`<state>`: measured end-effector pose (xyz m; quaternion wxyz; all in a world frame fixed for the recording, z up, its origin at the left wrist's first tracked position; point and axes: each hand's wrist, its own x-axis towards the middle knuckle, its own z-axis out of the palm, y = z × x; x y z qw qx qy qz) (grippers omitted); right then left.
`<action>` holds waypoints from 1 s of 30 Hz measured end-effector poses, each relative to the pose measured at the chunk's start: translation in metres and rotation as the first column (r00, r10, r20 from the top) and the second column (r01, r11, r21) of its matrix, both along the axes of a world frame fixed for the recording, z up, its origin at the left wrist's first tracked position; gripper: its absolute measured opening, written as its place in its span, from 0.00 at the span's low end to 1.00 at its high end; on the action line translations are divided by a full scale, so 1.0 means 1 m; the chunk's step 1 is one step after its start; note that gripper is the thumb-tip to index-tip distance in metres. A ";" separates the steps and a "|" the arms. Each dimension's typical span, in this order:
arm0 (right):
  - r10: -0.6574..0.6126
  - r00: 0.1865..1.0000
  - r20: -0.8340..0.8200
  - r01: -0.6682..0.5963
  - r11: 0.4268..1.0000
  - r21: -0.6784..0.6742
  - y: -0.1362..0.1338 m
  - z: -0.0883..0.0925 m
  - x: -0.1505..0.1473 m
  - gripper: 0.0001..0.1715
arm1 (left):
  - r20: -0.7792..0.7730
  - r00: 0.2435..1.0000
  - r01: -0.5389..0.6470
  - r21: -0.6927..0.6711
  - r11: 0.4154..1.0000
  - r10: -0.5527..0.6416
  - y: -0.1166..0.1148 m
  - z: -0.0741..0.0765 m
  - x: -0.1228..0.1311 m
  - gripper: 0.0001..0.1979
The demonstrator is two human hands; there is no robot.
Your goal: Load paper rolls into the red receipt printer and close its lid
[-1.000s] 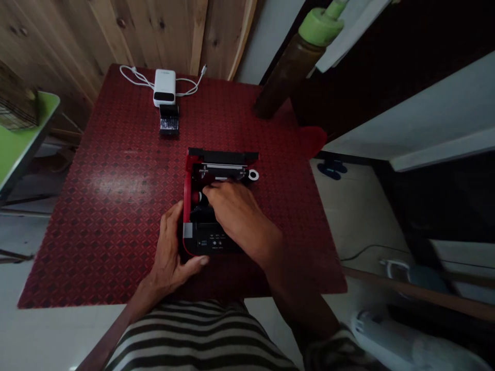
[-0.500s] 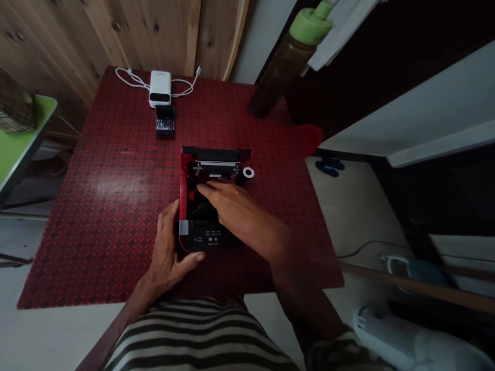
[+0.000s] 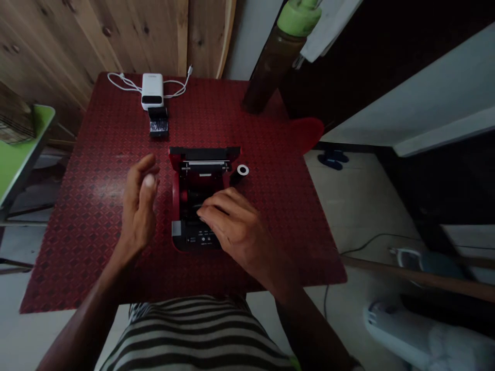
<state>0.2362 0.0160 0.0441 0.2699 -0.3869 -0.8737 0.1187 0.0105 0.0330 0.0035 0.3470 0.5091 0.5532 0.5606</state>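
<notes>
A red and black device [image 3: 176, 198] with its lid raised sits on the red patterned table [image 3: 96, 247]. My right hand [image 3: 232, 219] is over its open compartment, thumb and fingertips pinched together near the front edge; whatever they grip, if anything, is too small and dark to name. To the left of the device my left hand [image 3: 139, 203] hovers with fingers loosely curled and apart, holding nothing. Beside the lid's right end lies a black roll with a white ring-shaped end [image 3: 242, 170].
A white power bank [image 3: 152, 88] with a white cable lies at the back, a small black item [image 3: 158, 126] in front of it. A dark bottle with a green cap [image 3: 270, 62] stands at the back right. A green surface [image 3: 23, 165] is at the left.
My left hand has let go of the device's side and moved left and up. My right hand has drawn back toward the compartment's front edge, its fingers now pinched.
</notes>
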 end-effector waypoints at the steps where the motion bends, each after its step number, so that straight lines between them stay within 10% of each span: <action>1: -0.041 0.999 -0.020 0.042 0.995 0.085 -0.005 0.000 -0.001 0.15 | 0.041 0.999 -0.020 0.018 1.000 0.019 0.017 0.005 0.003 0.34; 8: -0.153 0.988 -0.007 0.147 0.938 0.312 -0.041 -0.008 -0.001 0.14 | 0.344 0.935 -0.008 -0.231 0.973 0.089 0.076 0.032 0.027 0.11; 16: -0.258 0.959 -0.118 0.284 0.859 0.427 -0.052 -0.031 -0.003 0.16 | 0.419 0.907 0.202 -0.364 0.909 -0.034 0.011 0.030 0.007 0.33; 30: -0.232 0.971 -0.057 0.238 0.960 0.147 -0.051 -0.017 -0.005 0.08 | 0.258 0.941 0.298 -0.336 0.894 -0.217 -0.028 0.008 0.001 0.35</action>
